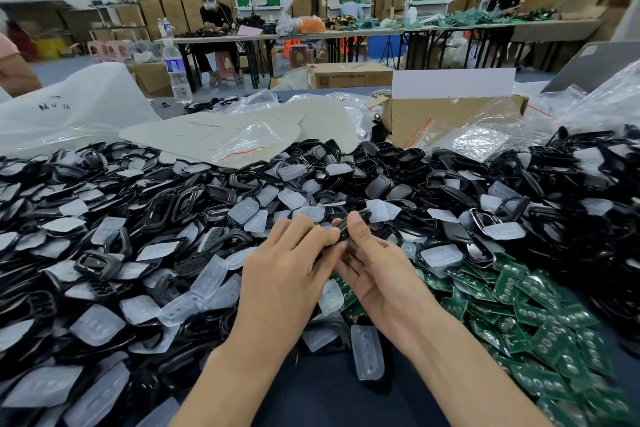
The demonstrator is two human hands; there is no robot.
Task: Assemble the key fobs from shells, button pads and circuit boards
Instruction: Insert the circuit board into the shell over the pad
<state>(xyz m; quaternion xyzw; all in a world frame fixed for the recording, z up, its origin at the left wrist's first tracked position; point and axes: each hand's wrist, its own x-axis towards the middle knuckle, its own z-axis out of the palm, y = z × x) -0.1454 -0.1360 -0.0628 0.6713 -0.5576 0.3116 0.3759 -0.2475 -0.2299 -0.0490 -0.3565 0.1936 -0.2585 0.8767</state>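
Note:
Both hands meet above the middle of the table on one black key fob shell (346, 230). My left hand (282, 267) grips its left end with curled fingers, back of the hand up. My right hand (377, 265) pinches its right side between thumb and fingers. The shell is seen edge-on, so its inside is hidden. Around the hands lie heaps of black shells (166, 208), translucent white button pads (367, 352) and, at the right, green circuit boards (540, 329).
An open cardboard box (450, 118) with plastic bags stands behind the piles at the right. Grey card sheets (221, 135) and a white bag (76, 104) lie at the back left, beside a water bottle (176, 69). Other people work at far tables.

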